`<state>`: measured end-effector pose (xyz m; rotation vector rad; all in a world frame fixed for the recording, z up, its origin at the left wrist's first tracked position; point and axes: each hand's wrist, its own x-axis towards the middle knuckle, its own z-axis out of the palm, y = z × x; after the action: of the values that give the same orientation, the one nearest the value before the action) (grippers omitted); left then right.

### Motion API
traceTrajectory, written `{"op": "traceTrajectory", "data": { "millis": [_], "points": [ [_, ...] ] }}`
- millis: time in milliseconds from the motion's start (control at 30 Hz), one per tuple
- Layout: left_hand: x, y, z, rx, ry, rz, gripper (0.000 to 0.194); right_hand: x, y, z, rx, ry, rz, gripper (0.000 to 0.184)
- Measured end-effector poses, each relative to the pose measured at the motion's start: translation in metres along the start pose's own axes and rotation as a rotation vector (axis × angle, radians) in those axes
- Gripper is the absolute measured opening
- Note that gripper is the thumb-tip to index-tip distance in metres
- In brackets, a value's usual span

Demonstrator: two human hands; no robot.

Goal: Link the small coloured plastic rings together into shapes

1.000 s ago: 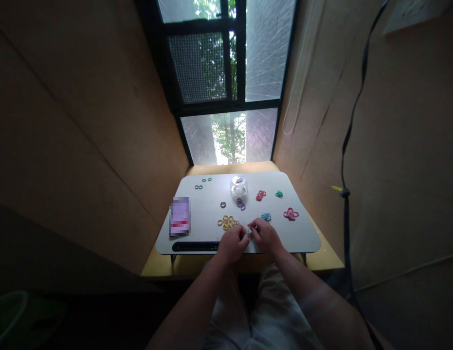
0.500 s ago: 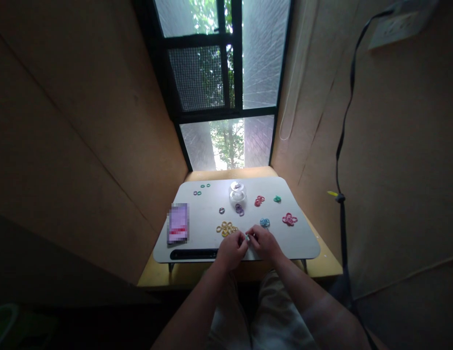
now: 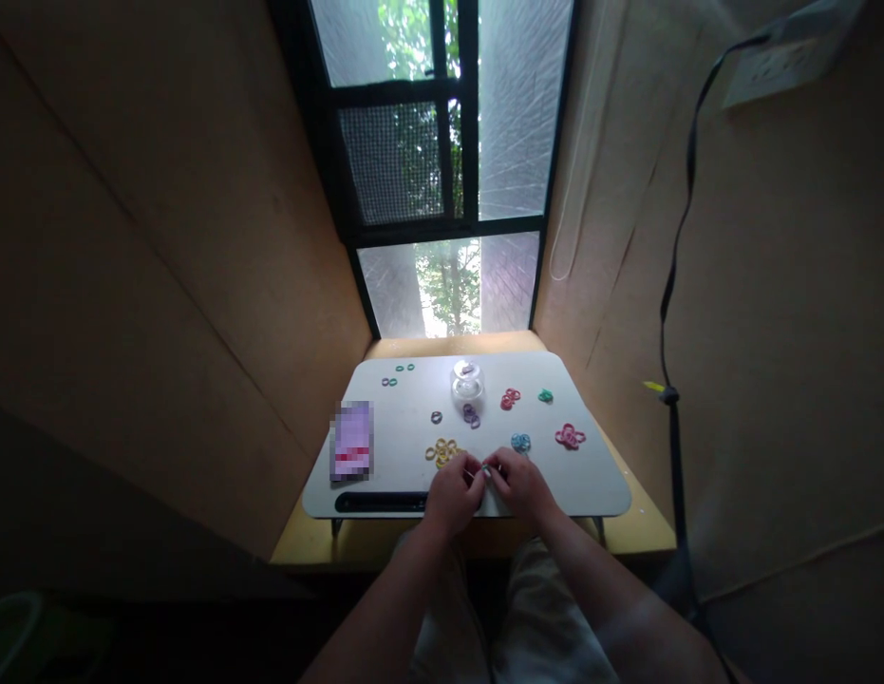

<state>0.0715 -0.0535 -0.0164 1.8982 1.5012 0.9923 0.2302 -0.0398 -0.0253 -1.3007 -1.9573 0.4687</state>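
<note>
Near the front edge of the white lap table (image 3: 399, 456), my left hand (image 3: 453, 490) and my right hand (image 3: 521, 483) meet fingertip to fingertip. Both are closed in a pinch on a small green hair tie (image 3: 485, 468), mostly hidden by the fingers. Yellow hair ties (image 3: 442, 451) lie in a pile just beyond my left hand. Blue hair ties (image 3: 520, 443) are heaped just past my right hand. Farther out sit purple hair ties (image 3: 471, 416), red ones (image 3: 511, 398), green ones (image 3: 545, 395) and pink ones (image 3: 570, 437), in separate heaps.
A clear round jar (image 3: 468, 383) stands toward the table's back. At the left lies a blurred purple packet (image 3: 353, 442), with a black slot (image 3: 381, 502) in front. Several loose ties (image 3: 389, 382) are at the back left. A dark cord (image 3: 675, 285) hangs at the right.
The view has shifted, so the table appears lower. My hands stay together at the front edge, with small finger movements around the green hair tie. The heaps lie unchanged.
</note>
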Motion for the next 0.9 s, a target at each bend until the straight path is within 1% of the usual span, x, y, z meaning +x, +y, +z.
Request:
{"op": "traceTrajectory", "data": {
  "millis": [67,200,400,667,900],
  "points": [
    [0.0,0.0007,0.0003,-0.03,0.006,-0.021,0.008,-0.0002,0.001,0.0006,0.003,0.003,-0.002,0.01],
    [0.0003,0.0005,0.0017,-0.071,0.008,-0.047,0.013,-0.0001,0.0016,0.0007,0.011,-0.002,-0.011,0.012],
    [0.0022,-0.0023,0.0039,-0.042,0.006,-0.065,0.008,-0.0002,0.0015,0.0,0.0,-0.018,-0.009,0.012],
    [0.0034,-0.0024,0.0036,-0.014,0.015,-0.057,0.01,0.0,0.0026,-0.0002,-0.01,-0.017,-0.032,0.014],
    [0.0028,-0.0004,0.0024,-0.041,0.02,-0.07,0.01,-0.0007,0.0047,0.001,-0.014,-0.012,-0.039,0.013]
  ]
}}
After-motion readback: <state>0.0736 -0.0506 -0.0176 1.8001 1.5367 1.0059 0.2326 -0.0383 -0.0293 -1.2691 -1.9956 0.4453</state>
